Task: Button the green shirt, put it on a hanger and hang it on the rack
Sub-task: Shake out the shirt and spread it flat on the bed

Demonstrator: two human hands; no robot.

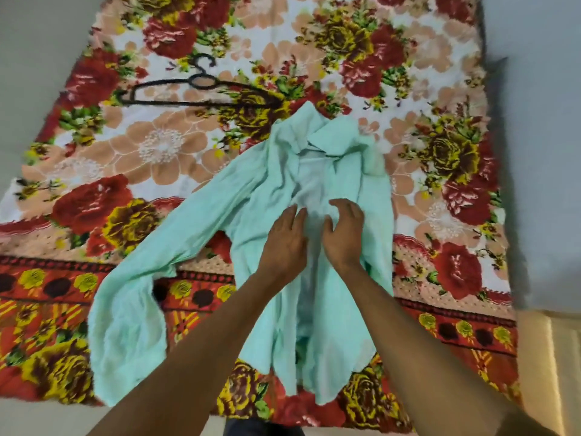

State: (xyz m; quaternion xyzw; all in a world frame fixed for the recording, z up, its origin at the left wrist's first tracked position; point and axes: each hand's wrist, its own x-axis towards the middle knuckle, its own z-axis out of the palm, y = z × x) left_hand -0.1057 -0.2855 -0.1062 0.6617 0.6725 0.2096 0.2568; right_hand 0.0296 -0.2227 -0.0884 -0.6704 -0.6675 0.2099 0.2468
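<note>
The picture is a bit blurry, so no buttons can be made out, and the shirt front lies open. On the far left, a black hanger [201, 89] lies flat on the flowery blanket [94, 196], apart from the green shirt [339, 171]. The shirt lies in the middle, collar far, one sleeve stretched to the near left. The left hand [284, 243] rests on the shirt front, fingers loosely spread, holding nothing. The right hand [344, 234] curls on the cloth just beside it; whether it pinches cloth is unclear. Bare floor [540, 152] runs along the right.
</note>
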